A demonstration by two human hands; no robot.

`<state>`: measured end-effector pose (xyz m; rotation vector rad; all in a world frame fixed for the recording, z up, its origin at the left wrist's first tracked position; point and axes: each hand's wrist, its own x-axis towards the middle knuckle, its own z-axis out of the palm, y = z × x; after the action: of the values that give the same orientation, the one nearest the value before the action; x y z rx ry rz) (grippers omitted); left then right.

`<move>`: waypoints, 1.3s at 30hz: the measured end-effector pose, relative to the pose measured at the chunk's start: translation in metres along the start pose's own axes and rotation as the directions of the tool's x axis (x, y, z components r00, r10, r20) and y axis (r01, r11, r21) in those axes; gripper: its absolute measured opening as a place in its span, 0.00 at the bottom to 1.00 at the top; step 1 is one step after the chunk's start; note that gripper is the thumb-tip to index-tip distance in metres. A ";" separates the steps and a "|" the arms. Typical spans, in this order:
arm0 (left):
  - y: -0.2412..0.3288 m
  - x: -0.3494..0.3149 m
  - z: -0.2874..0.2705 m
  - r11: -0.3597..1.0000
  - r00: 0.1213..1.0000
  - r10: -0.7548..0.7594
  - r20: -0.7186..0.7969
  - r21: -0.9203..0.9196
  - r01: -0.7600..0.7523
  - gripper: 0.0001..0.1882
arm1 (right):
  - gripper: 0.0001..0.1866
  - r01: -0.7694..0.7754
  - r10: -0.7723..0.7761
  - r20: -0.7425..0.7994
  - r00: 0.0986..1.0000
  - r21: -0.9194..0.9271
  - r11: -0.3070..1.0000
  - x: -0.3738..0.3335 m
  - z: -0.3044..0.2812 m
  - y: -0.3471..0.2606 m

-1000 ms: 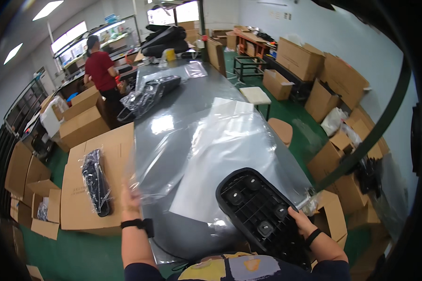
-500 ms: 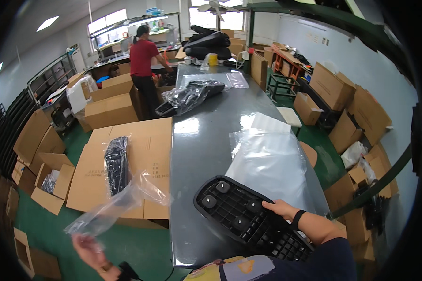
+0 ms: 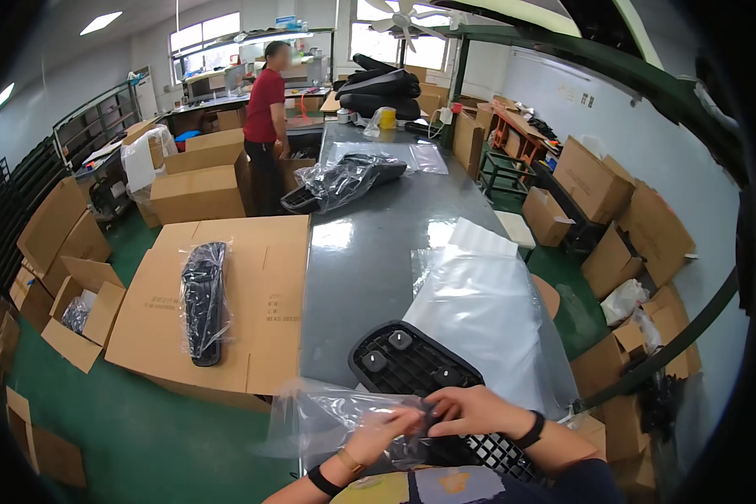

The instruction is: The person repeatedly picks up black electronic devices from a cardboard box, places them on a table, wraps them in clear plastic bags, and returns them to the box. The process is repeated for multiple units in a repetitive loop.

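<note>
A long black seat [image 3: 412, 370] lies with its ribbed plastic underside up on the near end of the grey table, square pads showing at its far end. Over its near part hangs a clear plastic bag [image 3: 311, 416], which my left hand [image 3: 392, 427] grips. My right hand [image 3: 477, 412] has come up against the left, its fingers bent in a pinch at the bag's edge above the seat. What lies exactly between those fingertips is partly hidden. A stack of clear bags [image 3: 479, 294] spreads just beyond the seat.
On a flat cardboard box [image 3: 256, 336] at the left lies a bagged black seat [image 3: 203, 302]. Another wrapped seat [image 3: 344, 181] is farther up the table [image 3: 353, 277], with stacked black seats [image 3: 382, 88] behind. A person in red [image 3: 266, 118] stands at the back left. Open cartons [image 3: 601, 176] line the right.
My left hand has brought the clear bag from the left over to the seat. My right hand has shifted from the seat's edge to the bag. The person in red has straightened up.
</note>
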<state>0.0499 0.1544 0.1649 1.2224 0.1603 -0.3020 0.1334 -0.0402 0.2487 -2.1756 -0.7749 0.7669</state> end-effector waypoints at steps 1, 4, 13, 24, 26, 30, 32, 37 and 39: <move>-0.004 0.003 0.003 1.000 1.000 -0.009 0.030 -0.028 0.010 0.06 | 0.18 0.018 -0.018 0.007 1.000 0.014 1.000 0.005 0.006 0.004; -0.010 0.007 0.004 0.964 0.999 -0.012 0.050 -0.263 0.025 0.07 | 0.14 0.040 -0.041 0.007 0.999 0.103 0.994 0.026 0.011 0.026; 0.034 -0.020 -0.112 0.574 0.929 0.213 -0.302 -0.731 -0.369 0.12 | 0.18 -0.145 0.114 -0.149 0.982 -0.214 0.966 0.054 -0.027 0.052; 0.030 -0.046 -0.042 0.912 0.954 0.295 -0.058 0.315 -0.263 0.10 | 0.10 0.350 -0.605 -0.054 0.794 -0.773 0.528 0.161 0.006 0.015; 0.024 -0.047 -0.057 0.967 0.932 0.254 -0.258 0.064 -0.246 0.09 | 0.10 0.064 -0.583 -0.413 0.700 -0.777 0.627 0.180 -0.032 0.035; -0.024 -0.003 -0.122 0.673 0.762 0.432 -0.483 0.735 0.085 0.09 | 0.11 0.138 -0.239 -0.416 0.877 -0.260 0.956 0.190 -0.040 0.022; -0.049 0.027 -0.163 0.620 0.545 0.614 -0.571 0.776 0.115 0.08 | 0.11 -0.061 0.101 -0.056 0.993 0.487 0.871 0.195 -0.041 -0.016; -0.055 0.071 -0.259 0.964 0.500 0.255 -0.828 0.256 -0.067 0.12 | 0.11 -0.031 -0.034 0.090 0.995 0.635 0.772 0.202 -0.043 -0.035; -0.011 0.074 -0.255 0.947 0.749 0.015 -0.662 -0.232 -0.224 0.11 | 0.13 0.156 -0.134 -0.088 0.987 0.324 0.933 0.209 -0.049 -0.016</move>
<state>0.1268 0.3799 0.0482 0.9828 0.7125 0.2816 0.2983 0.0967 0.2297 -1.8120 -0.7091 0.6928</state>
